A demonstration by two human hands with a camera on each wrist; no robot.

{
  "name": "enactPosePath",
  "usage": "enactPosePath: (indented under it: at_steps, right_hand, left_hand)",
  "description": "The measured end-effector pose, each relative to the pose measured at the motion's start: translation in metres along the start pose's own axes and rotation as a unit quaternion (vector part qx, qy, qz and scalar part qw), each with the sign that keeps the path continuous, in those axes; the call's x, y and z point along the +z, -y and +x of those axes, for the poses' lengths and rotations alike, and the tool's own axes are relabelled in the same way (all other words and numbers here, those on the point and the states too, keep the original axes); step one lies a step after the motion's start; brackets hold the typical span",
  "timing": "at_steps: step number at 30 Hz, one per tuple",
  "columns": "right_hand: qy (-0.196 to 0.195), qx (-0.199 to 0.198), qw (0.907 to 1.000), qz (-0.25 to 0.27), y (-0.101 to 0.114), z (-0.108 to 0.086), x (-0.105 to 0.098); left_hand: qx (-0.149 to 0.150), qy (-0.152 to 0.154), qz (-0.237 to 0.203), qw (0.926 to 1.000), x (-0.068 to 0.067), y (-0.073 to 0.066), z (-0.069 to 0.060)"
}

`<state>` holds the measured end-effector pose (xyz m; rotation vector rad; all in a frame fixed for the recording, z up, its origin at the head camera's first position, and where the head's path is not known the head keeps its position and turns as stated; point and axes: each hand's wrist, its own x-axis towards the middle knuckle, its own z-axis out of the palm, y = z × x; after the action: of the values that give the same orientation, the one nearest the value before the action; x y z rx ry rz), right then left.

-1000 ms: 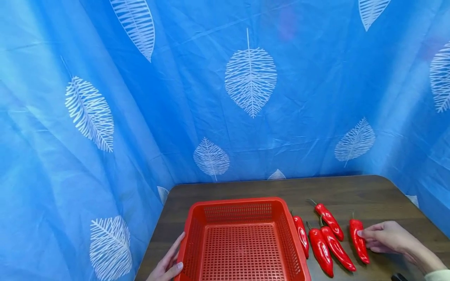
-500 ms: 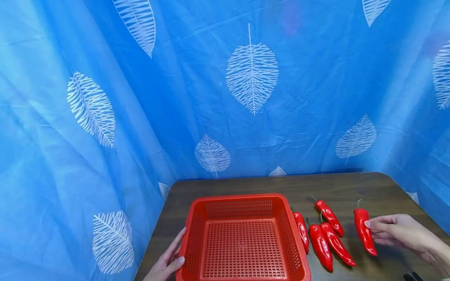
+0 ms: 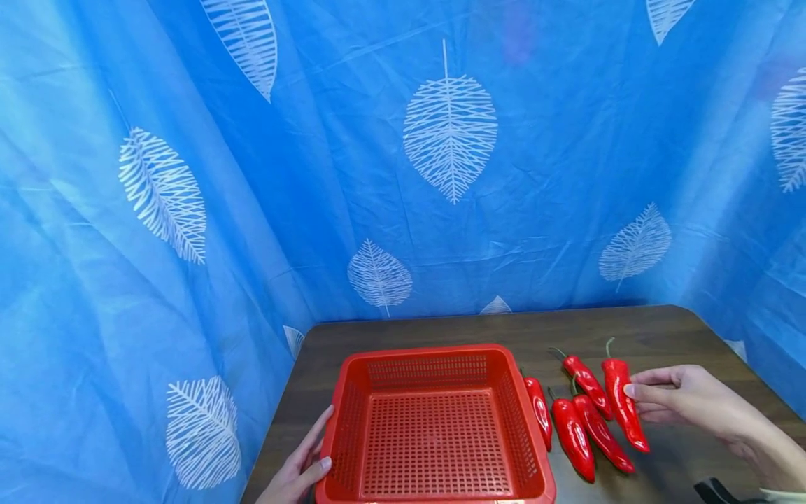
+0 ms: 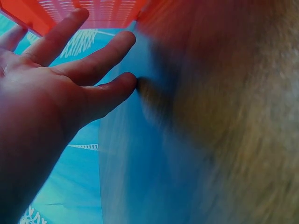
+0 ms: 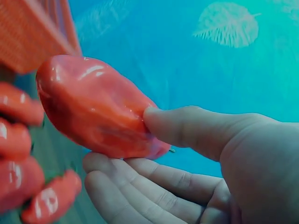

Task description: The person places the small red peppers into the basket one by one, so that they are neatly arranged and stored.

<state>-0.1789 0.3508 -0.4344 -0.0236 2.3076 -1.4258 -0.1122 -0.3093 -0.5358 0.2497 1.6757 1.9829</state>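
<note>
Four red peppers (image 3: 573,437) between basket (image 3: 434,444) and right hand (image 3: 693,402).

This looks like a screened-off tabletop booth; whether it stands in a home, a lab or a workshop cannot be told. Blue cloth (image 3: 548,168) printed with white leaves (image 3: 450,140) hangs in folds from nine o'clock through twelve to three, hiding whatever lies behind. From four to seven o'clock, a dark wood-grain table (image 3: 667,329) with rounded far corners sits near the cloth.
</note>
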Motion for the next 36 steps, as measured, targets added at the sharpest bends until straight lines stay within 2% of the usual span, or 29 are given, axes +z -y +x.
enactPosePath:
  at_steps: [5,8,20,28,33,36]
  right_hand:
    - [0.002,-0.041,0.9991,0.008,0.018,0.002,0.022]
    - [-0.004,-0.043,0.9989,0.015,0.03,0.005,0.04]
    - [0.035,-0.086,0.9902,0.105,0.074,0.032,0.124]
    - [0.038,-0.097,0.9902,0.093,0.097,0.05,0.16]
    - [0.082,-0.113,0.9832,0.118,0.112,0.066,0.182]
    - [0.1,-0.117,0.9796,0.129,0.122,0.075,0.196]
  left_hand:
    - [0.007,0.001,0.014,0.9999,0.002,-0.002,-0.001]
    - [0.01,0.005,0.017,0.9998,0.004,-0.003,0.0]
    - [-0.003,0.009,-0.025,0.9996,0.005,-0.002,0.0]
    - [-0.015,-0.006,-0.027,0.9995,0.007,0.001,0.001]
    - [-0.019,-0.005,-0.036,0.9992,0.008,0.0,-0.002]
    - [-0.012,0.001,-0.027,0.9995,0.007,-0.001,-0.002]
